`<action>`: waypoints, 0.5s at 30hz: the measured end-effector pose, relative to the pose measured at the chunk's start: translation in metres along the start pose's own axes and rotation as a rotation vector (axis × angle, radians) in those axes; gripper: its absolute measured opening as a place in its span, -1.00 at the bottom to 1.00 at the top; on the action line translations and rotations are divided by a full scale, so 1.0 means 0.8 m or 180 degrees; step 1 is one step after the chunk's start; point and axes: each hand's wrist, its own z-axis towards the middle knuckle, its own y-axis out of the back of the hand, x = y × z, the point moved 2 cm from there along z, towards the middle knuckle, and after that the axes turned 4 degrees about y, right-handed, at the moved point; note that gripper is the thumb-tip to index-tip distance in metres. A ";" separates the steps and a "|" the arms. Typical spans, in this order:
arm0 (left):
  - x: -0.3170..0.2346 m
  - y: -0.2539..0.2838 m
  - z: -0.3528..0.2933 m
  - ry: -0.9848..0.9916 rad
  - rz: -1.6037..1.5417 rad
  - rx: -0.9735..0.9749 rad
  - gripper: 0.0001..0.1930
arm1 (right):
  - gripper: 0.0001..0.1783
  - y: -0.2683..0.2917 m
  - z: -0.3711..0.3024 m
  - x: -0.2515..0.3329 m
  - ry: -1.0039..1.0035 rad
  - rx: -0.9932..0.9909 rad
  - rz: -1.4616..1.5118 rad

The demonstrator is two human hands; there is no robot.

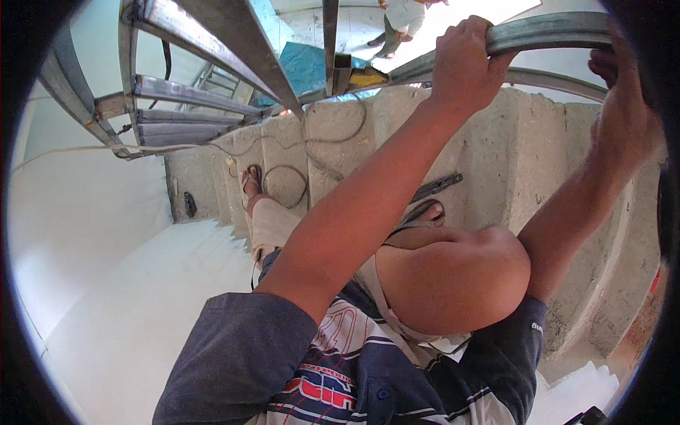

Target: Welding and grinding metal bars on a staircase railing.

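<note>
A grey metal tube (pixel 549 32), bowed in this wide view, runs across the upper right. My left hand (pixel 464 60) is closed around it, knuckles up. Farther right, my right hand (pixel 625 106) grips the same tube near the picture's dark rim; its fingers curl under the bar and part of the hand is lost in shadow. Just below that tube, a second metal rail (pixel 556 80) runs along the stair edge, joining the welded metal railing frame (pixel 198 92) at the upper left.
Concrete steps (pixel 489 156) lie beneath me, with my sandalled feet on them. A loose cable (pixel 283 170) coils over the steps near a dark slotted metal piece (pixel 435 187). Beyond the railing are a blue sheet (pixel 301 64) and another person (pixel 402 21) below. A white wall (pixel 127 283) stands left.
</note>
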 end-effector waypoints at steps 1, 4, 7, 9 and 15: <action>-0.008 -0.003 0.009 -0.0062 -0.0023 0.0038 -0.64 | -0.76 0.008 0.002 -0.002 -0.0228 0.0046 -0.0255; 0.002 0.007 -0.006 0.0316 -0.0137 0.0362 -0.65 | -0.64 0.004 -0.016 0.008 -0.0473 0.0193 -0.0743; 0.007 0.007 -0.015 0.0451 0.0128 0.0529 -0.63 | -0.72 -0.001 -0.026 0.003 -0.0885 0.0029 0.0258; 0.006 0.021 -0.007 0.0736 -0.0021 0.0609 -0.60 | -0.72 -0.019 -0.024 0.016 -0.1038 -0.0023 0.1252; -0.010 0.019 0.008 0.0866 -0.0175 0.0765 -0.67 | -0.69 -0.015 -0.016 0.005 -0.1109 0.0259 0.1339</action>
